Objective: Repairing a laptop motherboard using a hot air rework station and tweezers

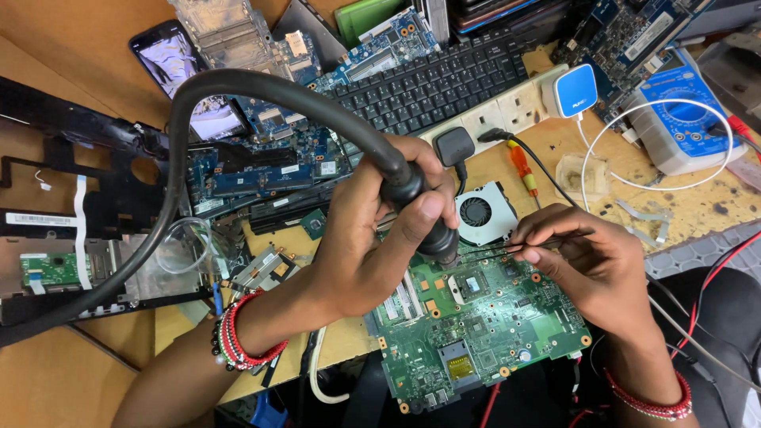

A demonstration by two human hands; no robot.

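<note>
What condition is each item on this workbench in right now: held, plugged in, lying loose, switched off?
Left hand: gripping the hot-air nozzle handle, tip down over the board.
Right hand: pinching thin tweezers.
Green circuit board: bare, lying flat.
Power strip: two plugs in.
Phone: screen cracked.
Cooling fan: loose.

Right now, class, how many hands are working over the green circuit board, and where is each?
2. The left hand grips a black hot-air nozzle above the green circuit board; the right hand holds thin tweezers at the board's upper right edge.
</note>
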